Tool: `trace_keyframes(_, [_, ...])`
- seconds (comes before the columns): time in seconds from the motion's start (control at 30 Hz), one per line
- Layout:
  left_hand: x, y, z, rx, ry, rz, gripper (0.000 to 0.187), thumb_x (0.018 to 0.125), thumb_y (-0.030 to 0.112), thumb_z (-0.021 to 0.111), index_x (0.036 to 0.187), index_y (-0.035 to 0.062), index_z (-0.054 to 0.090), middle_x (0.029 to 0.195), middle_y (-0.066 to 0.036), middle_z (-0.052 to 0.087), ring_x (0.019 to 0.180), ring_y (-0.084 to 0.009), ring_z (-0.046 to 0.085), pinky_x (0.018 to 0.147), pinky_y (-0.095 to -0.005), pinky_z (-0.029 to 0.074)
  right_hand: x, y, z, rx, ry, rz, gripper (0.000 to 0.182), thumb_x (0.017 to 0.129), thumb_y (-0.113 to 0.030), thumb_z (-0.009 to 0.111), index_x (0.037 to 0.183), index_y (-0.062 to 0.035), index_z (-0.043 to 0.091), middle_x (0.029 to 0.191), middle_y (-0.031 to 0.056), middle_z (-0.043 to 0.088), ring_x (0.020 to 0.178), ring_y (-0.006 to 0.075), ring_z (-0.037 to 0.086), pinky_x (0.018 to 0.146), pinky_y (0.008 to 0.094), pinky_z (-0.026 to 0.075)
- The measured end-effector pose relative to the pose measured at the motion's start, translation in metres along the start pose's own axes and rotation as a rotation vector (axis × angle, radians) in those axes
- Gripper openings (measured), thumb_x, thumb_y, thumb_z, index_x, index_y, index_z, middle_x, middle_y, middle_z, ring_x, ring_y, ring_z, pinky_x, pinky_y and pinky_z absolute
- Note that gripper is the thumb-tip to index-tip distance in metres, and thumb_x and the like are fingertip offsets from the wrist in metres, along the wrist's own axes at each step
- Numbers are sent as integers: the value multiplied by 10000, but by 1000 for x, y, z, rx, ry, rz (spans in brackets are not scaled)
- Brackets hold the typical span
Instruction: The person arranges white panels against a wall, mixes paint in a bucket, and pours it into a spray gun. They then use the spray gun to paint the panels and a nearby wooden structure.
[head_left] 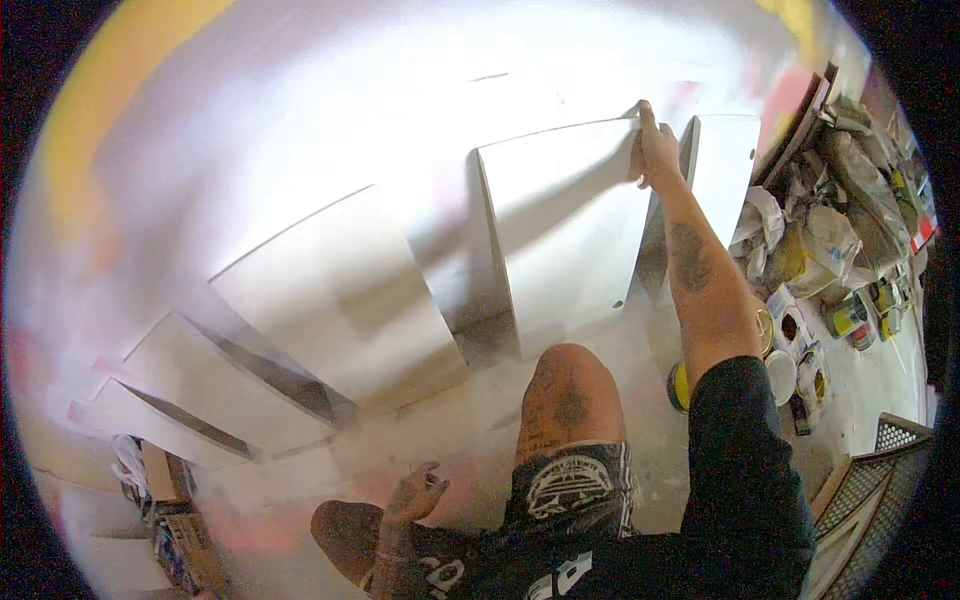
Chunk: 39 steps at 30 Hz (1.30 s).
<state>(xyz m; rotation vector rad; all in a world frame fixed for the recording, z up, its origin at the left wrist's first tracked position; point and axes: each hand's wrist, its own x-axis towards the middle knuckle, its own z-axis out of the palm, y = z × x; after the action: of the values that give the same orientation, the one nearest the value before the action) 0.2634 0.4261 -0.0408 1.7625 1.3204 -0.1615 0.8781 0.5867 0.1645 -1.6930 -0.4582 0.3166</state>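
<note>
A flat white panel leans upright against the wall, with a small dark hole near its lower right corner. My right hand grips this panel at its upper right corner, thumb at the top edge and fingers on its side. The arm casts a shadow across the panel's face. My left hand hangs low in front of the bent left knee, its fingers loosely curled and apart, nothing visible in them. Left of the held panel leans a wider white panel. To the right, beside my hand, stands a narrower white panel.
Two smaller white panels, one narrow and one wider, lean at far left near cardboard boxes. At right lie dusty bags, paint cans and a lattice-sided crate. My right knee is close to the held panel.
</note>
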Motion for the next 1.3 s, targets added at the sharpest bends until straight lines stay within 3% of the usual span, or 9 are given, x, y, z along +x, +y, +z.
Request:
trace_keyframes(0.17, [-2,5,4,67,-4,31,550,852,366,599,1265,24,480,988,-211,650,918,-334,637,816,-432,496,-6,-2,-3,71,0,21,935,733,-680,587,1314,37,441,1316,262,452,1144,439,493,856,643,421])
trace_keyframes(0.27, [-2,6,4,75,18,45,534,855,354,600,1255,18,493,981,-206,651,905,-325,642,810,-423,500,-26,-18,-8,157,20,163,733,782,-577,606,1268,-33,533,1206,211,554,1102,356,534,869,467,460])
trace_keyframes(0.33, [-2,7,4,38,34,64,519,853,339,609,1248,19,506,980,-198,652,890,-314,646,798,-414,504,-14,-9,-20,-67,54,-209,570,826,-490,567,1154,-27,614,1059,195,642,1008,335,608,851,448,480])
trace_keyframes(0.43, [2,-7,11,30,67,102,506,854,325,614,1244,18,511,962,-186,654,859,-302,647,783,-406,508,-2,-11,-42,-388,-12,-348,469,866,-440,535,1031,-21,665,863,174,677,912,287,651,836,379,483])
trace_keyframes(0.67, [0,8,0,-85,-79,-49,496,860,323,614,1237,19,506,934,-180,652,804,-294,642,732,-408,506,-66,-32,-61,-712,34,-732,405,904,-390,533,806,-18,660,831,164,658,888,333,621,861,427,448])
trace_keyframes(0.7, [2,1,1,-21,5,105,503,860,330,614,1239,20,500,933,-178,651,800,-298,641,725,-406,505,-76,-33,-59,-760,37,-877,371,912,-344,534,778,-19,653,816,154,651,922,322,611,897,433,426])
trace_keyframes(0.9, [15,-11,7,6,59,255,511,862,346,612,1236,18,495,923,-172,652,820,-320,634,764,-411,496,-159,-30,-13,-718,31,-1182,225,930,-197,499,951,-27,645,1010,134,631,1116,319,515,1090,499,239])
trace_keyframes(1.17, [17,-7,-2,-3,-16,188,556,863,398,587,1254,16,489,953,-187,646,914,-329,613,841,-420,472,-239,-44,20,-544,-310,-1321,225,880,-153,551,1078,-58,600,1034,123,603,1037,305,547,998,465,355])
trace_keyframes(1.3, [15,-11,-2,1,28,184,571,858,406,588,1256,9,486,938,-183,652,908,-330,618,836,-420,474,-224,-46,1,-529,-384,-1462,460,777,-124,645,1224,-100,539,1152,113,579,1084,304,534,992,461,380])
